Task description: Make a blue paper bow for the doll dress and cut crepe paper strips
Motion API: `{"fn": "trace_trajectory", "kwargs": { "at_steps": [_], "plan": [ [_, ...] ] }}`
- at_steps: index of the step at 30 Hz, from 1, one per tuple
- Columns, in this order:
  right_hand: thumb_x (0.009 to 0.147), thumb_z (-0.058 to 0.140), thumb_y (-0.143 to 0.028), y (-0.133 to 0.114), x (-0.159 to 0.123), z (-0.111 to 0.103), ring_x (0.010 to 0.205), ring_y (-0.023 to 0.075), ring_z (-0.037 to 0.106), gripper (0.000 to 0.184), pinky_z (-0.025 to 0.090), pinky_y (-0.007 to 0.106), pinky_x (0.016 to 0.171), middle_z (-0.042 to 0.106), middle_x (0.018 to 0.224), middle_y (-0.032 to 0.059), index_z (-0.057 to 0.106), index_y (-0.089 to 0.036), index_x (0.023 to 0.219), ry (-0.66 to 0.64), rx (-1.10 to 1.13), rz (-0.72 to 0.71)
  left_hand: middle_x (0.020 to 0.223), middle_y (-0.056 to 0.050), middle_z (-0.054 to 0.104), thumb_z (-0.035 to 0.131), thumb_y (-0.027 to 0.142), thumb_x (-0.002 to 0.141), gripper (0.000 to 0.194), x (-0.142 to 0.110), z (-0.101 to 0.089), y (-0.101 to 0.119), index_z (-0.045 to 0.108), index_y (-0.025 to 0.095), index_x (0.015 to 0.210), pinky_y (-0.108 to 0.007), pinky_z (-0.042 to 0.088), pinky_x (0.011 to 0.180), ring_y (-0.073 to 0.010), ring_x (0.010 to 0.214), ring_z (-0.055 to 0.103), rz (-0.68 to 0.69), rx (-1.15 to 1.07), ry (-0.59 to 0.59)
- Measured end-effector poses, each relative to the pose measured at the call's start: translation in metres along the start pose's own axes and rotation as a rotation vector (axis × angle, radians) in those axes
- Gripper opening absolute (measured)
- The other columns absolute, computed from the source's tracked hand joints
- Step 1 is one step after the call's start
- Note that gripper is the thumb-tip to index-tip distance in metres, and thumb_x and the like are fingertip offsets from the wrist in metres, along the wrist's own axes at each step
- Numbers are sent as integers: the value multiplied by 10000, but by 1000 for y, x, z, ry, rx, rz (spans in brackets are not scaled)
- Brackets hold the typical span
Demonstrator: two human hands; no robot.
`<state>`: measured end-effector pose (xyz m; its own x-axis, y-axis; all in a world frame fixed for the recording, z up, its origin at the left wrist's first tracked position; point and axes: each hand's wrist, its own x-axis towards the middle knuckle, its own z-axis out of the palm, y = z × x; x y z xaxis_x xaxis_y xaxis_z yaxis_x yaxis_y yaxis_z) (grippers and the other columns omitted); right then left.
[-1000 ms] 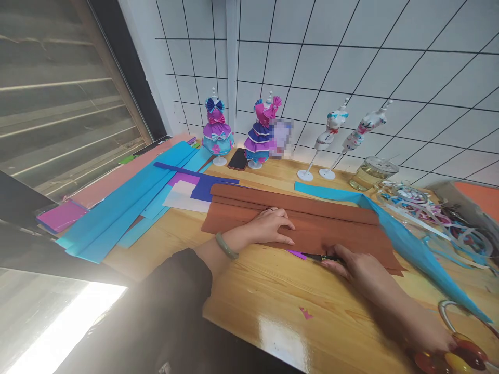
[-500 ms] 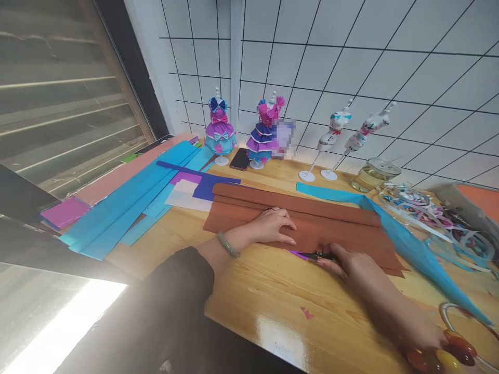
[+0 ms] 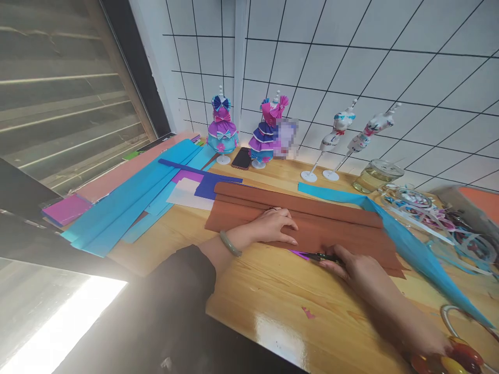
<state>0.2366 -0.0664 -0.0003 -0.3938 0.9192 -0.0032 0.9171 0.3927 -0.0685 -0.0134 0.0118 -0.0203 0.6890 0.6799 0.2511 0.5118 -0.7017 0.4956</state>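
A long folded sheet of brown crepe paper (image 3: pixel 335 223) lies across the wooden table (image 3: pixel 288 291). My left hand (image 3: pixel 273 226) rests flat on its near part, fingers stretched out together, a green bangle on the wrist. My right hand (image 3: pixel 356 267) sits at the paper's near edge, fingers closed round a dark thin tool (image 3: pixel 317 256) that looks like small scissors. A purple paper scrap (image 3: pixel 298 254) pokes out under the tool's tip.
Blue paper sheets (image 3: pixel 128 202) and purple and white pieces lie at the left. Dressed mannequins (image 3: pixel 221 127), a phone (image 3: pixel 241 158), two bare mannequins (image 3: pixel 331 137) and a glass jar (image 3: pixel 376 176) stand along the tiled wall. A blue paper strip (image 3: pixel 413 249) and ribbon clutter fill the right.
Both hands stay almost where they were; the right hand has crept slightly left along the paper's near edge. The view has shifted a little.
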Motion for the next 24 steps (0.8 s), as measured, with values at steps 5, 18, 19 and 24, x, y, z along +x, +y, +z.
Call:
{"fn": "trace_trajectory", "kwargs": {
  "at_steps": [5,18,19,24],
  "plan": [
    [842,342,-591,-7,3,0,645,236,665,431,412,282,506,704,723,51,563,-230,926,1,-37,1,1008,-27,536,642,538,679,417,0,0,0,645,267,997,-271,365,860,-186,992,490,-3,-3,5],
    [849,357,-569,-8,4,5,593,229,655,397,391,268,480,683,629,37,558,-227,855,42,-46,-31,1012,-27,537,638,548,677,424,0,-1,0,645,264,992,-275,361,869,-185,992,495,-2,-6,5],
    [849,356,-568,-7,3,5,603,229,656,396,394,269,483,687,645,40,558,-228,859,37,-44,-27,1014,-28,537,642,542,677,419,0,-1,1,645,265,993,-277,360,871,-187,996,493,-4,-4,2],
    [841,355,-584,-9,3,5,623,237,660,421,408,280,494,693,669,52,557,-218,894,17,-45,-11,1014,-29,537,646,533,680,416,0,-1,1,644,269,1001,-281,359,869,-189,1003,490,-8,-8,-2]
  ]
}}
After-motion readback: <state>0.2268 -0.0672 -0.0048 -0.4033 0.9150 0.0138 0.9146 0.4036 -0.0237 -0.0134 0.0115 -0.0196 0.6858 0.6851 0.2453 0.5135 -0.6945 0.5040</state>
